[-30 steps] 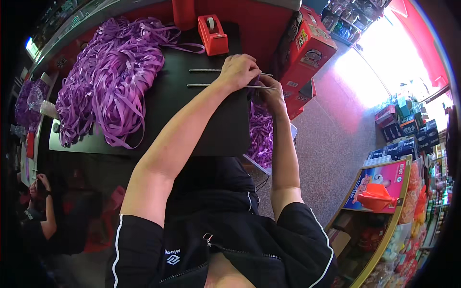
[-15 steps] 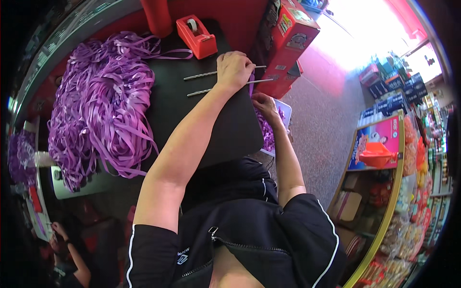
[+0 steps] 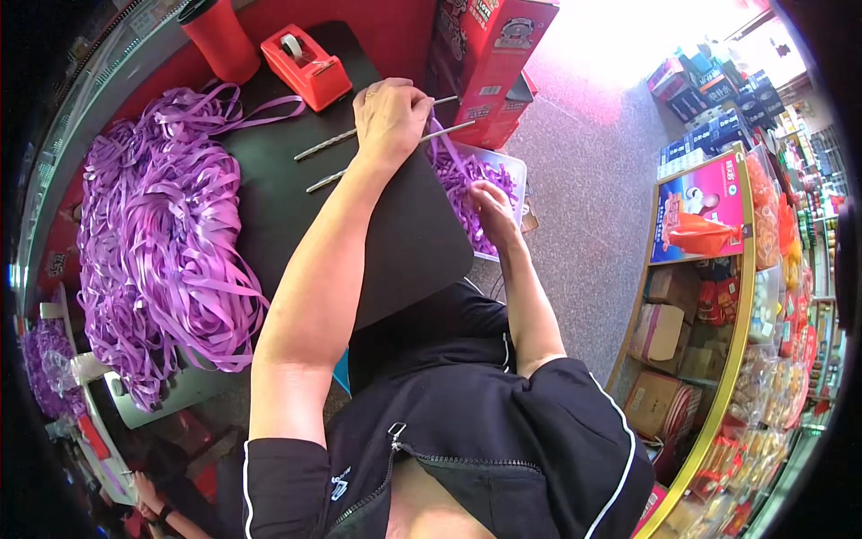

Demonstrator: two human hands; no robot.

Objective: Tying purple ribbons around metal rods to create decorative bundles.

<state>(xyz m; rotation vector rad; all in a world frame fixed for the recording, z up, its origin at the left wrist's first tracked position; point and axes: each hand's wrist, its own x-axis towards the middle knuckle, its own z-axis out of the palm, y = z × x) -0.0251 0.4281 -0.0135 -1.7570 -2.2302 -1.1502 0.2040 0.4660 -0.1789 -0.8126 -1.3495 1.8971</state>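
Observation:
My left hand (image 3: 392, 115) lies curled at the far right of a black tabletop (image 3: 395, 260), its fingers closed over a purple ribbon. Two thin twisted metal rods (image 3: 325, 145) pass beneath that hand and wrist, and their tips stick out past the table's edge. From under the fingers a ribbon strip (image 3: 442, 135) hangs down to the right toward my right hand (image 3: 489, 208), which is closed in a pinch, seemingly on this strip; its fingertips are partly hidden. Below the right hand stands a clear plastic bin (image 3: 518, 171) filled with purple ribbon.
A big heap of purple ribbon (image 3: 171, 242) covers the table's left side. Behind it stand a red tape dispenser (image 3: 310, 76) and a red cylinder (image 3: 220, 40). Red boxes (image 3: 480, 63) stand beyond the bin. Goods shelves (image 3: 700, 314) line the right; another person's hand (image 3: 148, 494) shows lower left.
The view has shifted, so the table sits further left. My right hand has moved away from the table's edge, over the bin, and more of the ribbon strip shows between my hands.

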